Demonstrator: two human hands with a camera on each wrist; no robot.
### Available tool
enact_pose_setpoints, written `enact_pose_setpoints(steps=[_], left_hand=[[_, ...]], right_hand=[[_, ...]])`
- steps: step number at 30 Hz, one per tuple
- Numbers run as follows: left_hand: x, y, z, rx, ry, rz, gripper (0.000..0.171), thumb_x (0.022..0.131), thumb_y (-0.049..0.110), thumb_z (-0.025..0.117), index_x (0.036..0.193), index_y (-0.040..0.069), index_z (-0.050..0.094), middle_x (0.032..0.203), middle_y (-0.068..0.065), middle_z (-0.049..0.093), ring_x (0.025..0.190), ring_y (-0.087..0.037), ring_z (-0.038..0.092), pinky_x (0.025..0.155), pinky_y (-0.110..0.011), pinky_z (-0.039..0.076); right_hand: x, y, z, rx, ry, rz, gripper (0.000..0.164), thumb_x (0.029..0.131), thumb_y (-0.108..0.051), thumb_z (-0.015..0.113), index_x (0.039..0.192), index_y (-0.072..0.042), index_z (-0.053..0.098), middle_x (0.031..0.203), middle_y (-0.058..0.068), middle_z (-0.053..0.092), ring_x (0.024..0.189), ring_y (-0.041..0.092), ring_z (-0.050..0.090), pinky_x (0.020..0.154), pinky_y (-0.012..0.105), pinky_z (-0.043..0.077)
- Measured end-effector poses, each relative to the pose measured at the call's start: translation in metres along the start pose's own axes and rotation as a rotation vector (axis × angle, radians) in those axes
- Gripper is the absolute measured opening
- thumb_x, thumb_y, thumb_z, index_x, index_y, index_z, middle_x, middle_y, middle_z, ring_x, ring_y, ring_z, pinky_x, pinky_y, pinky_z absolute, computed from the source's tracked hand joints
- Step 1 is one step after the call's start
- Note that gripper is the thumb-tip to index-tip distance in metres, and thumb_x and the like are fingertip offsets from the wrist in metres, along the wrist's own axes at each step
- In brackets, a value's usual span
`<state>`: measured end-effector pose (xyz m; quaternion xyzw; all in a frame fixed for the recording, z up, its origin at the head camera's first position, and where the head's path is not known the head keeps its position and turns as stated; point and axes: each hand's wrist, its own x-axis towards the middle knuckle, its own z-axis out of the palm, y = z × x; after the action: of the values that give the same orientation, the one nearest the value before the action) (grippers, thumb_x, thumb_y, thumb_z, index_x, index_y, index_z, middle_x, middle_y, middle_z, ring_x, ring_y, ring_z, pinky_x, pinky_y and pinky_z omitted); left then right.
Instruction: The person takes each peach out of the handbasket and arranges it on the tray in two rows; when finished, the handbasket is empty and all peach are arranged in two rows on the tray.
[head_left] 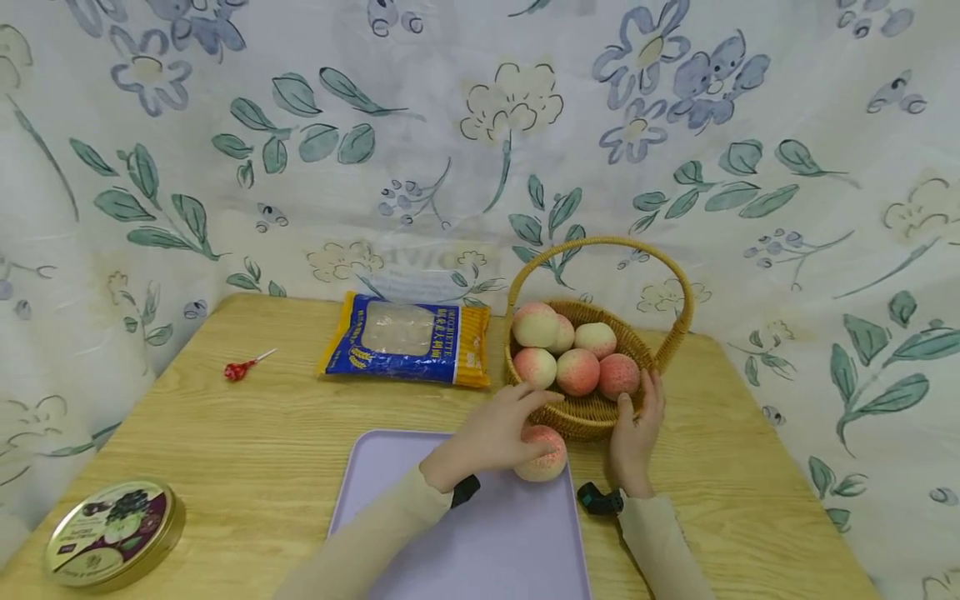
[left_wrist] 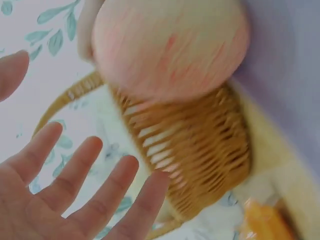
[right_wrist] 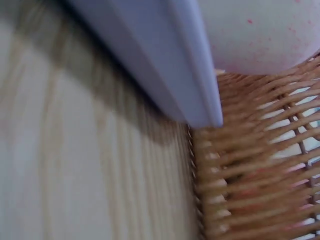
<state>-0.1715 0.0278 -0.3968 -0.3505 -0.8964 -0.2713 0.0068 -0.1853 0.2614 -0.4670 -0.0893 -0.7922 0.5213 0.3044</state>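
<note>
In the head view a pink and cream peach (head_left: 546, 467) sits at the far right corner of the lilac tray (head_left: 480, 550). My left hand (head_left: 491, 433) hovers close by it, its thumb overlapping the fruit; the left wrist view shows the fingers (left_wrist: 95, 165) spread and nothing in the palm. A wicker basket (head_left: 588, 429) with a tall handle holds several more peaches, just beyond the tray. At its right side my right hand (head_left: 636, 437) holds the rim, thumb on the inner side and fingers outside. The right wrist view shows the weave (right_wrist: 260, 165) but not the hand.
A blue and yellow bag of pasta (head_left: 405, 342) lies left of the basket. Further left is a red-wrapped lollipop (head_left: 238, 369). A round tin (head_left: 112, 533) stands at the near left of the wooden table (head_left: 247, 450). Floral cloth (head_left: 427, 167) hangs behind.
</note>
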Motion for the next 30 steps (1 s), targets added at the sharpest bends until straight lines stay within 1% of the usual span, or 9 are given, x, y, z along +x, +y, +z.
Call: enact_pose_setpoints(steps=[4,6,8,12,16,19,22,26,30], left_hand=[[0.017,-0.002,-0.015,0.013,0.045,-0.023,0.06,0.086,0.044,0.069,0.14,0.027,0.05,0.134,0.0,0.053,0.114,-0.022,0.055,0.082,-0.041,0.051],[0.027,-0.004,-0.018,0.001,0.048,-0.038,0.06,0.086,0.045,0.069,0.14,0.025,0.051,0.136,-0.001,0.052,0.116,-0.024,0.055,0.087,-0.042,0.05],[0.038,-0.007,-0.017,-0.008,0.047,-0.05,0.06,0.086,0.046,0.068,0.139,0.023,0.051,0.137,-0.002,0.05,0.118,-0.026,0.054,0.091,-0.043,0.049],[0.056,-0.012,-0.01,-0.016,0.037,-0.095,0.062,0.087,0.047,0.067,0.141,0.023,0.048,0.14,-0.006,0.048,0.122,-0.03,0.053,0.096,-0.047,0.047],[0.066,-0.007,-0.008,0.036,0.079,-0.151,0.064,0.087,0.047,0.067,0.143,0.026,0.046,0.145,-0.006,0.045,0.128,-0.031,0.049,0.098,-0.052,0.045],[0.08,0.002,-0.013,0.065,0.143,-0.137,0.062,0.087,0.047,0.065,0.143,0.027,0.045,0.148,-0.006,0.042,0.133,-0.029,0.044,0.101,-0.053,0.042],[0.1,0.006,-0.018,0.07,0.204,-0.117,0.063,0.088,0.047,0.064,0.144,0.025,0.044,0.15,-0.008,0.04,0.135,-0.03,0.042,0.103,-0.053,0.041],[0.123,0.0,-0.013,0.047,0.207,-0.194,0.066,0.088,0.048,0.063,0.146,0.024,0.042,0.153,-0.011,0.035,0.138,-0.036,0.036,0.105,-0.058,0.037],[0.135,-0.008,-0.002,0.059,0.224,-0.246,0.065,0.085,0.043,0.065,0.144,0.023,0.046,0.146,-0.013,0.042,0.136,-0.038,0.035,0.101,-0.06,0.038]], right_hand=[[0.006,-0.006,-0.012,-0.233,-0.124,-0.022,0.058,0.102,-0.021,0.043,0.15,0.004,0.025,0.16,0.021,0.016,0.147,0.042,0.014,0.116,0.061,0.015],[0.008,-0.01,-0.017,-0.315,-0.201,-0.032,0.062,0.103,-0.026,0.041,0.152,0.005,0.02,0.16,0.024,0.012,0.147,0.044,0.013,0.115,0.062,0.016],[0.009,-0.012,-0.021,-0.352,-0.252,-0.03,0.065,0.103,-0.029,0.041,0.153,0.004,0.015,0.161,0.024,0.009,0.147,0.045,0.011,0.115,0.062,0.017],[0.007,-0.012,-0.024,-0.35,-0.272,-0.022,0.068,0.103,-0.031,0.042,0.153,0.004,0.013,0.16,0.025,0.007,0.147,0.045,0.009,0.116,0.062,0.016],[0.005,-0.01,-0.025,-0.341,-0.267,-0.021,0.069,0.102,-0.031,0.045,0.153,0.005,0.014,0.16,0.026,0.009,0.147,0.044,0.01,0.116,0.061,0.016],[0.007,-0.007,-0.026,-0.344,-0.255,-0.02,0.069,0.102,-0.03,0.045,0.153,0.004,0.014,0.16,0.026,0.01,0.147,0.044,0.01,0.116,0.061,0.016],[0.009,-0.007,-0.026,-0.338,-0.25,-0.021,0.068,0.103,-0.03,0.044,0.153,0.004,0.014,0.16,0.026,0.01,0.147,0.044,0.01,0.116,0.061,0.015],[0.009,-0.005,-0.024,-0.347,-0.257,-0.02,0.068,0.102,-0.029,0.045,0.153,0.004,0.015,0.159,0.026,0.011,0.147,0.044,0.011,0.117,0.06,0.016],[0.009,-0.002,-0.022,-0.35,-0.248,-0.031,0.067,0.102,-0.028,0.047,0.153,0.003,0.017,0.16,0.025,0.012,0.147,0.043,0.013,0.116,0.06,0.018]])
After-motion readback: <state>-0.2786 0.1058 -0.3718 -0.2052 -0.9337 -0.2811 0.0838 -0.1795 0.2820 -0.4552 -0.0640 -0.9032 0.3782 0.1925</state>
